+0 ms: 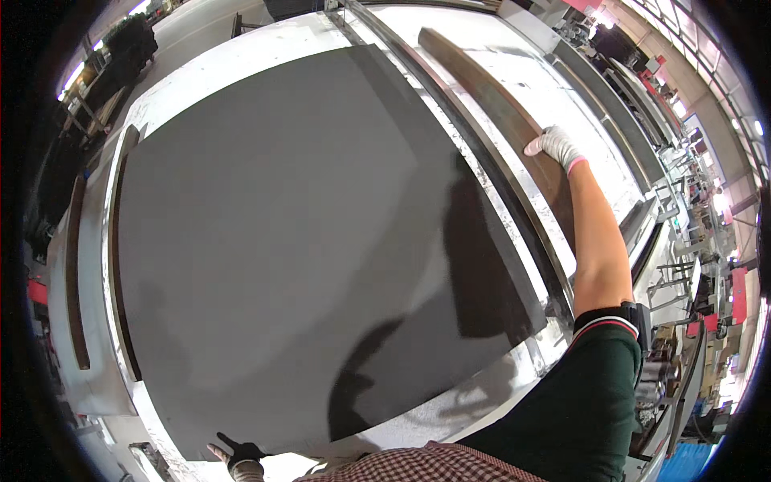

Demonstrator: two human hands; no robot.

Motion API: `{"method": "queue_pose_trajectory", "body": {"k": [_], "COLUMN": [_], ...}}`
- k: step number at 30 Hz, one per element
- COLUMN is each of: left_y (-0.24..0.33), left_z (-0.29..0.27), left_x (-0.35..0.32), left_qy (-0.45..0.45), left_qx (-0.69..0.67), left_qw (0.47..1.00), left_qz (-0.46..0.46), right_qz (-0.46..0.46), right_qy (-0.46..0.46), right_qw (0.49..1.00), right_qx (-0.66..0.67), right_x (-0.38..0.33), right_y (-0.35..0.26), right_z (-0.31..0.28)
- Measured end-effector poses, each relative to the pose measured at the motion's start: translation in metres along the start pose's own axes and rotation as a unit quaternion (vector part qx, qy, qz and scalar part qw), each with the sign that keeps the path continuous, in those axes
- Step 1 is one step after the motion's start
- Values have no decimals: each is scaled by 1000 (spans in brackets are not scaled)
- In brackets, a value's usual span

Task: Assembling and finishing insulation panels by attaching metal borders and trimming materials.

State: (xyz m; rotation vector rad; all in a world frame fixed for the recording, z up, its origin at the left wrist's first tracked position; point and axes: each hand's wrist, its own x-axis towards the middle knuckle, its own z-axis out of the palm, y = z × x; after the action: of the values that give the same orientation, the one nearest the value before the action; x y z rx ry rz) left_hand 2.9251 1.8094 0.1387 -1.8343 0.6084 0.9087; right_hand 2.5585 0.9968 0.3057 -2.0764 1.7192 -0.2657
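A large dark grey sheet (297, 241) lies flat on a white work table (185, 80) in front of me. My right hand (554, 146), in a pale knit glove with a pink cuff edge, reaches far along the table's right side. Its fingers are closed on a long brown bar (490, 88), with the thumb on the bar's near face. My left hand (241, 462), also gloved, is at the bottom edge of the view beside the sheet's near left corner. Its fingers are apart and it holds nothing visible; part of it is dark or shaded.
A long metal rail (474, 128) runs along the sheet's right edge, between it and the brown bar. At the left stand a pale rail with a dark edge (116, 241) and a dark strip (75, 273). Racks and equipment (683, 281) fill the right side.
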Motion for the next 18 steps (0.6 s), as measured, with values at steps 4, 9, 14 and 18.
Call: {"method": "queue_pose_trajectory", "body": {"k": [4, 9, 14, 18], "left_y": [-6, -34, -24, -73], "left_z": [63, 192, 156, 183], "left_x": [41, 113, 99, 123], "left_qy": [-48, 37, 138, -59], "left_qx": [-8, 46, 106, 106], "left_qw": [997, 997, 985, 991], "left_qz": [-52, -53, -21, -65], "right_qz": [-40, 85, 115, 94], "right_qy": [-13, -81, -187, -196], "right_qw": [999, 938, 916, 906], "right_qx": [-2, 326, 336, 364], "right_x": [53, 49, 38, -4], "right_y": [26, 5, 25, 1], "right_z": [85, 148, 146, 141]}}
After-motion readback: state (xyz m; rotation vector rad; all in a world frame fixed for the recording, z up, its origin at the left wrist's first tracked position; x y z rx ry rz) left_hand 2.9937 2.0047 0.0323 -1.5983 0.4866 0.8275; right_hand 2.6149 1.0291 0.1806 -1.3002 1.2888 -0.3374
